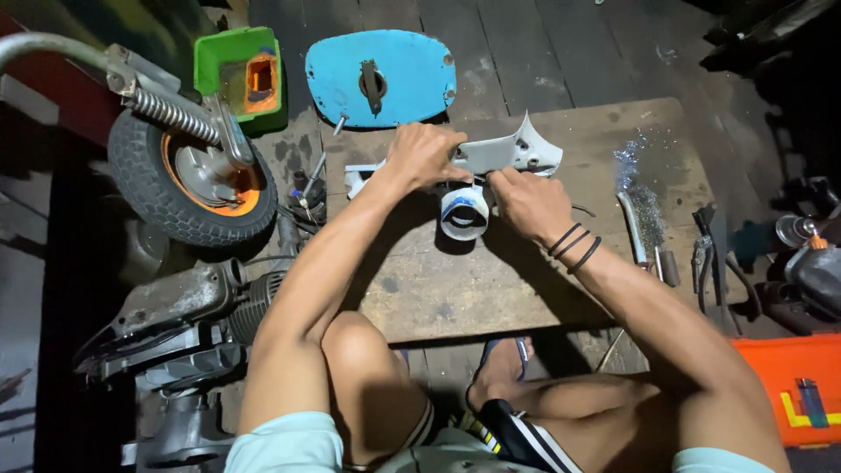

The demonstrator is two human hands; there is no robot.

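Dark plank floor swallows edges; left hand [427, 155] grips the grey cowl [504, 153], hiding its middle; right hand [526, 203] fingers curl beside the tape roll [463, 213], grasp unclear.

A single bright light falls from above, near the camera, onto the middle of the scene, so the worn wooden board bench [491, 289] and the glossy sky-blue oval metal cover [403, 74] are clearly lit while the edges sink into near-black. The far right and lower left are too dark to make out. The arms cast hard, dark shadows on the board beneath them. A scatter of silvery shavings [639, 188] glints with small highlights. Focus is sharp in the centre; the wide lens bends lines outward towards the corners.
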